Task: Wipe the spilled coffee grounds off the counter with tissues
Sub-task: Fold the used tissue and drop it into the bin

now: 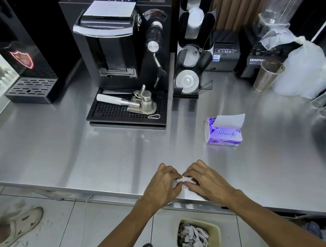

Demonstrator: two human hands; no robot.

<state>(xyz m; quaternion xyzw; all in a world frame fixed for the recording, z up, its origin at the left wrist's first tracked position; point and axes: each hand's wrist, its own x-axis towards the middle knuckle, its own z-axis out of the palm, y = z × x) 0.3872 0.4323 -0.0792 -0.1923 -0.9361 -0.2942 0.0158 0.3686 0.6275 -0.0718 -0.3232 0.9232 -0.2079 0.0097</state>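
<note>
A crumpled white tissue [183, 182] lies at the front edge of the steel counter [76, 156]. My left hand [161, 185] and my right hand [208, 179] both pinch it from either side, fingers curled over it. A purple tissue pack [223, 134] with a white sheet sticking out stands on the counter behind and to the right of my hands. No coffee grounds show on the counter surface around the tissue.
A black coffee machine [123, 49] with its drip tray [127, 112] stands at the back centre, a lid rack [194, 59] and a blender [263, 55] to its right. On the floor below the counter edge is a beige bin [215, 236] with used tissues. Another person's foot [8, 229] stands at the left.
</note>
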